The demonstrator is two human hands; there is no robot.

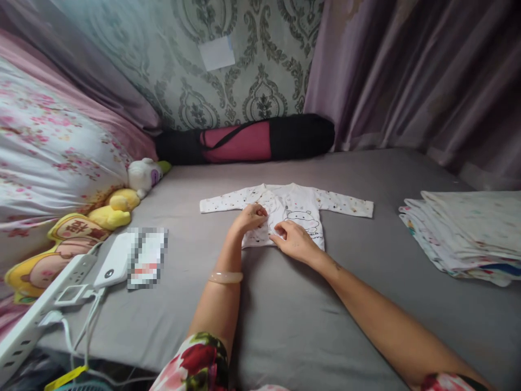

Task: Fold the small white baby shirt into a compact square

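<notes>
A white long-sleeved baby shirt lies face up on a grey bed sheet, both sleeves stretched out to the sides. Small prints dot it, and a line-drawn animal is on its right half. My left hand is closed at the shirt's front, fingers curled onto the cloth left of the middle. Just right of the front opening, my right hand bends over the shirt, thumb and fingertips closing on the fabric near the edge. The exact spot under the fingertips is too small to make out.
A stack of folded cloths lies at the right. To the left are a white power strip with cables, a white power bank, a blurred packet and plush toys. A black and pink long bag lies along the wall.
</notes>
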